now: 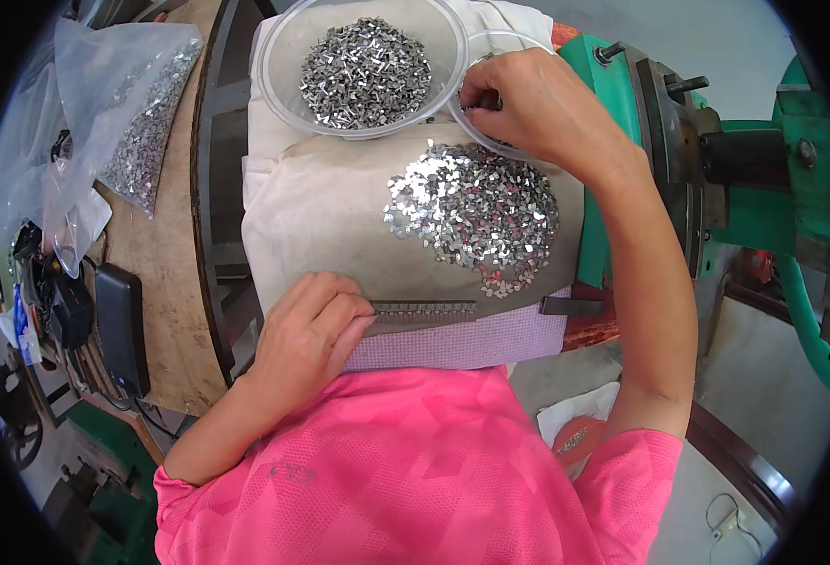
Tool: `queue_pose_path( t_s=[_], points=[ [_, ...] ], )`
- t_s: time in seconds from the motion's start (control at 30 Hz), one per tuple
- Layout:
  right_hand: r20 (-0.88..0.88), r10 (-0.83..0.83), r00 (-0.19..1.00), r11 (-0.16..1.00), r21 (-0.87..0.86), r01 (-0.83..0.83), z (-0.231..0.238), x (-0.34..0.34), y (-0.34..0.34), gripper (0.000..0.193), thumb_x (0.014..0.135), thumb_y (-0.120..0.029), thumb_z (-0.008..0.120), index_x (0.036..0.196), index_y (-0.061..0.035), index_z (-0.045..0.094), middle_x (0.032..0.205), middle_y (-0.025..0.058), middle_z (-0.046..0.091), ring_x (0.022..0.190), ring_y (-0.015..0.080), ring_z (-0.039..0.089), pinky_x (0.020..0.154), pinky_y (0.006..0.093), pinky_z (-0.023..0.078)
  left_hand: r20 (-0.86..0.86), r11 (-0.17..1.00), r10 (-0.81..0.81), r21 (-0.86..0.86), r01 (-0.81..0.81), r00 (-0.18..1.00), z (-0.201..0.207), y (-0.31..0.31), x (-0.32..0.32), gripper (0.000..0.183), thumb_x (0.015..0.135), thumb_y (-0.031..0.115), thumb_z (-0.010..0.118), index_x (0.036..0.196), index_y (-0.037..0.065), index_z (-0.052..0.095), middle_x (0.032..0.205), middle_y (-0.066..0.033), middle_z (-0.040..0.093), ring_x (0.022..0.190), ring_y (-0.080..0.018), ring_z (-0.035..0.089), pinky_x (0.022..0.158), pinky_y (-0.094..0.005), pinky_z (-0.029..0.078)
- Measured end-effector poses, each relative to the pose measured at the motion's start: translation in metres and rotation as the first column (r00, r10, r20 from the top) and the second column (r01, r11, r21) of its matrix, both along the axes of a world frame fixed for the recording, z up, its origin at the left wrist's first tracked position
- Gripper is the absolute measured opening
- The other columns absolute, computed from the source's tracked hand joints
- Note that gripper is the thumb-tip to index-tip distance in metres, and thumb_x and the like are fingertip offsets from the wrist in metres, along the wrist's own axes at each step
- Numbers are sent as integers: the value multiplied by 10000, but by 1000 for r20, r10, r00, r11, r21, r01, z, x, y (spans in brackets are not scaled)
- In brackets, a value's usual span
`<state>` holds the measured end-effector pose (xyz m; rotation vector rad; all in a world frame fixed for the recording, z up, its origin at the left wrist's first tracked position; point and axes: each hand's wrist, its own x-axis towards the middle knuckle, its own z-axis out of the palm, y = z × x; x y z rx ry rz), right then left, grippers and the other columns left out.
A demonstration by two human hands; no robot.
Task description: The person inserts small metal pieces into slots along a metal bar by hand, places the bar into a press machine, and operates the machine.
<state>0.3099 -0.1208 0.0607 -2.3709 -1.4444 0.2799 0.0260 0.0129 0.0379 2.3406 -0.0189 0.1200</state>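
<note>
My left hand is closed on the left end of a long metal strip with a row of small slots or parts along it, lying near the cloth's front edge. My right hand reaches into a smaller clear round container at the far right. Its fingers are pinched together; what they hold, if anything, is hidden. Between the hands, a loose pile of small shiny flat metal pieces spreads over the cloth. A larger clear tub beside the small container holds many short metal pieces.
A short dark metal bar lies at the cloth's right edge. Green machinery with protruding bolts borders the right side. On the left, a wooden board carries a plastic bag of metal pieces and a black box-shaped device.
</note>
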Motion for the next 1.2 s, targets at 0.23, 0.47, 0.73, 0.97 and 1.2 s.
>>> queue_pose_path(
  t_s=[0.23, 0.47, 0.73, 0.97, 1.2],
  points=[
    [-107, -90, 990, 992, 77, 99, -2, -3, -11, 159, 743, -103, 675, 852, -12, 745, 801, 188, 708, 754, 326, 701, 729, 399, 551, 68, 997, 9, -72, -4, 998, 18, 11, 19, 200, 783, 1, 727, 952, 12, 620, 985, -128, 619, 840, -320, 635, 688, -380, 524],
    [-573, -318, 756, 876, 127, 465, 10, -11, -34, 192, 794, -137, 759, 917, 9, 760, 776, 56, 718, 697, 117, 647, 685, 269, 521, 401, 998, -43, -19, 55, 915, 32, 4, 85, 176, 819, 4, 699, 977, 16, 624, 917, -124, 633, 774, -321, 642, 670, -380, 525],
    [-933, -159, 323, 688, 130, 714, 15, -19, -55, 177, 840, -147, 780, 957, -20, 741, 810, 1, 694, 656, 42, 522, 585, 199, 393, 253, 988, 92, -146, -56, 963, 41, -23, 154, 241, 897, 19, 640, 1134, -27, 632, 998, -161, 705, 902, -236, 717, 815, -330, 572],
    [-990, 36, 134, 622, 127, 773, 10, -21, -60, 161, 884, -126, 735, 1002, -19, 712, 842, -10, 682, 680, 35, 545, 589, 180, 436, 66, 931, 125, -354, -93, 990, 32, -30, 181, 249, 908, 38, 640, 1134, -65, 649, 967, -131, 743, 886, -161, 719, 808, -292, 569],
    [-986, 75, 148, 539, 165, 826, 10, -30, -57, 159, 909, -142, 718, 1011, -21, 706, 863, -5, 691, 686, 32, 560, 587, 175, 467, 179, 904, 181, -417, -92, 967, 30, -36, 183, 207, 905, 55, 653, 1069, -59, 706, 918, -120, 755, 833, -120, 706, 740, -253, 550]
  ],
)
